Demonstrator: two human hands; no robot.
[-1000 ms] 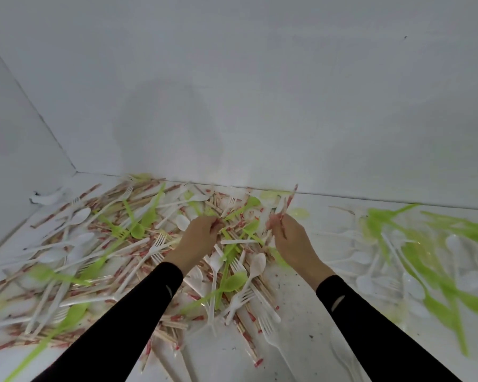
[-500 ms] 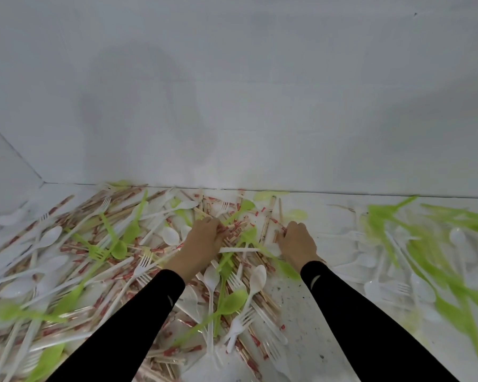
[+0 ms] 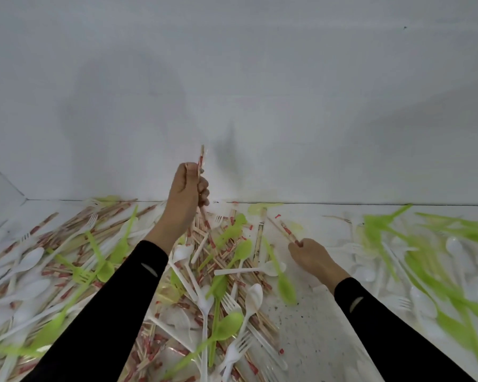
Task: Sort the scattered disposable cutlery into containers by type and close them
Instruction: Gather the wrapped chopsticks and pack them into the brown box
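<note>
A big heap of mixed cutlery covers the white table: wrapped chopsticks with red print, white spoons and forks, green spoons and forks. My left hand is raised above the heap and grips a pair of wrapped chopsticks that stands nearly upright. My right hand lies low on the table at the heap's right edge and pinches the near end of another pair of wrapped chopsticks, which slants up and to the left. No container is in view.
A second spread of green and white cutlery lies on the right, blurred. A bare speckled strip of table runs between the two piles. A white wall stands right behind the table, with a side wall at far left.
My left hand has lifted from the heap with a pair of chopsticks. My right hand has shifted right and toward me and now pinches another pair.
</note>
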